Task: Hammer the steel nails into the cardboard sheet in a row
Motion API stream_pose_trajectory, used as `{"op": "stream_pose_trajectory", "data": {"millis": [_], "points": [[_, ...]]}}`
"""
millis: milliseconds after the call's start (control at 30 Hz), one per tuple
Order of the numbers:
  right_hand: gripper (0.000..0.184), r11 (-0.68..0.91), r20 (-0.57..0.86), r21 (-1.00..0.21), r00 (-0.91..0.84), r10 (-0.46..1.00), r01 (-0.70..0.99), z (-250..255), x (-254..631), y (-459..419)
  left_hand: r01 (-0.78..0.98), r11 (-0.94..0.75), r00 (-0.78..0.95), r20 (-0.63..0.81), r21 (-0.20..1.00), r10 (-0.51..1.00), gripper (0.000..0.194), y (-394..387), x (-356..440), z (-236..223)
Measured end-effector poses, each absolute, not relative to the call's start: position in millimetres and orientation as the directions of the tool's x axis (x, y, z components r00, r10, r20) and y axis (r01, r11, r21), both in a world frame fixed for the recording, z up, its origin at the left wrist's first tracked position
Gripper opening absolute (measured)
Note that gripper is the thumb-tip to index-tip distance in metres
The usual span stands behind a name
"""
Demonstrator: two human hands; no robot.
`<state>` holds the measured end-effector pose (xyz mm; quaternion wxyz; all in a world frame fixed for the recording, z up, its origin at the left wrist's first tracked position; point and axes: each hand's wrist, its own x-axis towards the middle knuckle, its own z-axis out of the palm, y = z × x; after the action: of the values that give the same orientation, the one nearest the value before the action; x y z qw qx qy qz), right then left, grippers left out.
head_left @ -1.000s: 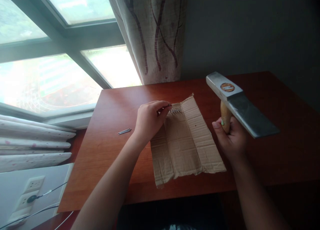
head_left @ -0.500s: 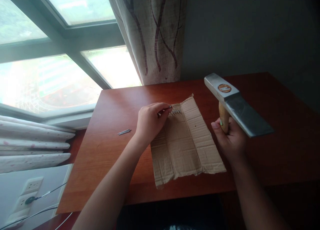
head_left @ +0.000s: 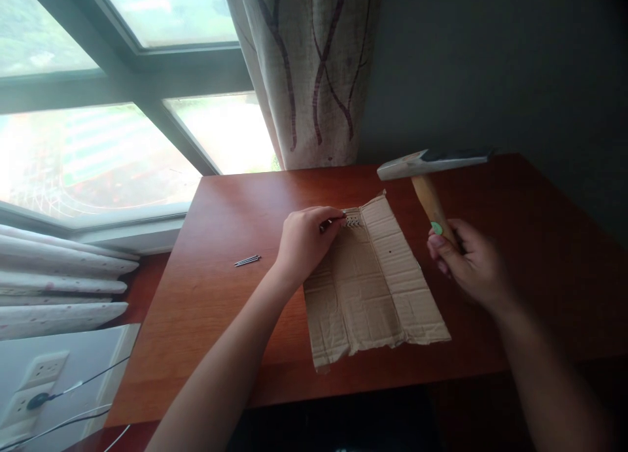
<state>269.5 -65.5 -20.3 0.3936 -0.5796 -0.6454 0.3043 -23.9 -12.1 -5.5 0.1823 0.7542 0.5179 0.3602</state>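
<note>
A creased piece of brown cardboard (head_left: pixel 373 282) lies flat on the reddish wooden table (head_left: pixel 230 308). My left hand (head_left: pixel 307 243) rests on its left top corner, fingers pinched on a thin nail (head_left: pixel 335 220) beside a short row of nails (head_left: pixel 354 222) stuck in the cardboard. My right hand (head_left: pixel 468 262) is closed round the wooden handle of a hammer (head_left: pixel 432 171), whose long metal head hangs level above the table beyond the cardboard's right top corner.
Loose nails (head_left: pixel 248 261) lie on the table left of my left hand. A patterned curtain (head_left: pixel 314 72) hangs behind the table beside a large window (head_left: pixel 98 144). A wall socket with a plugged cable (head_left: pixel 36 399) sits at lower left.
The hammer has swung forward and down: its head, earlier tilted toward me near my right hand, now lies level and farther out. My left hand has kept its pinch on the nail.
</note>
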Motion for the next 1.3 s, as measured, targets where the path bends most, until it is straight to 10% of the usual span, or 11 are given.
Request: {"op": "stream_pose_trajectory", "data": {"millis": [467,1300], "points": [[0.053,0.42,0.023,-0.365,-0.443,0.896,0.831,96.0,268.1,-41.2,0.648,-0.397,0.22,0.339,0.65,0.915,0.012,-9.6,-24.3,-6.4],[0.053,0.404,0.002,-0.353,-0.431,0.902,0.844,91.4,260.3,-39.6,0.658,-0.404,0.225,0.346,0.636,0.911,0.012,-10.1,-23.6,-6.3]]}}
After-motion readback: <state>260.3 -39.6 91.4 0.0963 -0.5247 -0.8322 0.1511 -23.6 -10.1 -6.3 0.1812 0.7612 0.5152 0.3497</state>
